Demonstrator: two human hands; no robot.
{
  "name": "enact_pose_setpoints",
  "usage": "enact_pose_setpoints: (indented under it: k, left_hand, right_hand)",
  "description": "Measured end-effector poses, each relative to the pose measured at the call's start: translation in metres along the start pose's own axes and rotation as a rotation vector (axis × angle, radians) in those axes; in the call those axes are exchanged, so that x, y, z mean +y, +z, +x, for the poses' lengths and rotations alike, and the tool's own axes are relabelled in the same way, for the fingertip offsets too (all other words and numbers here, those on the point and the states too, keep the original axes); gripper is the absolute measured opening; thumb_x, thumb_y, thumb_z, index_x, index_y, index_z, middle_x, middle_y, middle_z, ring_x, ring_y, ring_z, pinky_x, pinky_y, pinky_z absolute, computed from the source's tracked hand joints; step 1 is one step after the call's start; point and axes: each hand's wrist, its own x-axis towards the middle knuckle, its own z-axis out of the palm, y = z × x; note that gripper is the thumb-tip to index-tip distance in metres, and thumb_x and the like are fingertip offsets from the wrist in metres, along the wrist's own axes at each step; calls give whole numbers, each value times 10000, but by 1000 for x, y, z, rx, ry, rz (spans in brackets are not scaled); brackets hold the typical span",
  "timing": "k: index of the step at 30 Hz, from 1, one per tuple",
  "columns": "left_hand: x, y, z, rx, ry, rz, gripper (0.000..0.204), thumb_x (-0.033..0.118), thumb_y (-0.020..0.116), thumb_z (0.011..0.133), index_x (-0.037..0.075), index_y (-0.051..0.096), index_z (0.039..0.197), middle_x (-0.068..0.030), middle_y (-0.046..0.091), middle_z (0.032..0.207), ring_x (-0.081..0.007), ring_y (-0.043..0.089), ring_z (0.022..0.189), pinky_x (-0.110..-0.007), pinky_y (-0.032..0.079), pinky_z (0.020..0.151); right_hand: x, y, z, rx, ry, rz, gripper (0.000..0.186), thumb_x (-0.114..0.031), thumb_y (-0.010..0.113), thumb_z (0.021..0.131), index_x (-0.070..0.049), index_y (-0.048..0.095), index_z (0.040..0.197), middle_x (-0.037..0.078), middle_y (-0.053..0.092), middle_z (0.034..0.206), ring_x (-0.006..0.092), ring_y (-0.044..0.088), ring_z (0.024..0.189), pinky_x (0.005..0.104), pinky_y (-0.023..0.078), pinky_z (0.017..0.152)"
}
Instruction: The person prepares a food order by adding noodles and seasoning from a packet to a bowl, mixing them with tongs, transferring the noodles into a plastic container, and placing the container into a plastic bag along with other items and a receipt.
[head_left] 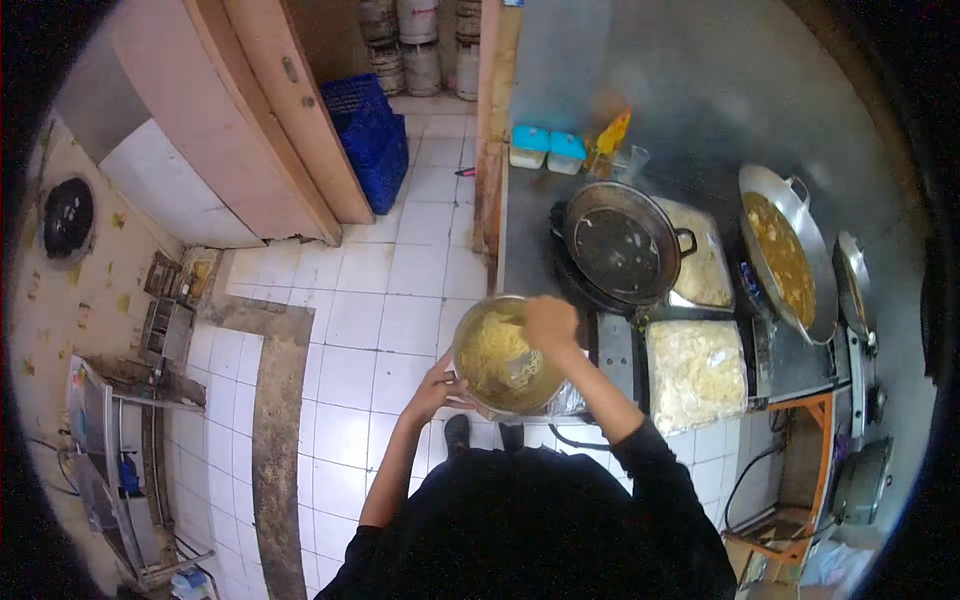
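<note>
A round metal bowl [462, 345] is in front of me at the counter's left edge, with a pale yellow mixture [490, 350] in it. My left hand [438, 390] grips the bowl's left side, its fingers spread against the outer wall. Over the bowl's right rim, my right hand [552, 325] is closed in a fist. What it holds is hidden by the fingers; pale looped shapes show in the mixture below it, too blurred to name.
Beyond the bowl, a dark wok [618, 245] with liquid sits on the stove. Two plastic-covered trays [697, 370] [700, 255] lie to its right. A large pan of brown food [780, 255] stands farther right. Blue-lidded containers [548, 148] are at the back; a blue crate [368, 145] stands by the door.
</note>
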Motion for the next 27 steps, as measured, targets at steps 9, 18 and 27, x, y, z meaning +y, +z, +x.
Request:
enact_pose_setpoints:
  k: [9, 18, 27]
  left_hand:
    - [-5, -8, 3, 47, 89, -57, 685, 3, 507, 803, 164, 192, 1389, -116, 572, 1022, -202, 614, 787, -358, 566, 630]
    - [-8, 5, 5, 182, 256, 48, 699, -73, 528, 764, 142, 256, 1370, -110, 577, 1051, -200, 602, 858, -312, 572, 624]
    - [-11, 1, 16, 102, 473, 208, 733, -81, 507, 718, 88, 229, 1375, -103, 580, 1047, -160, 605, 826, -258, 565, 571]
  right_hand:
    - [-33, 46, -138, -78, -473, -141, 48, -106, 594, 668, -110, 639, 685, 49, 578, 599, 191, 602, 574, 313, 437, 444]
    - [-20, 3, -128, -48, -376, -256, 65, -89, 580, 683, -104, 639, 661, 68, 595, 629, 194, 627, 596, 309, 471, 485]
    - [-17, -16, -31, 33, -306, -179, 85, -117, 590, 694, -91, 658, 739, 101, 626, 721, 223, 641, 678, 341, 509, 546]
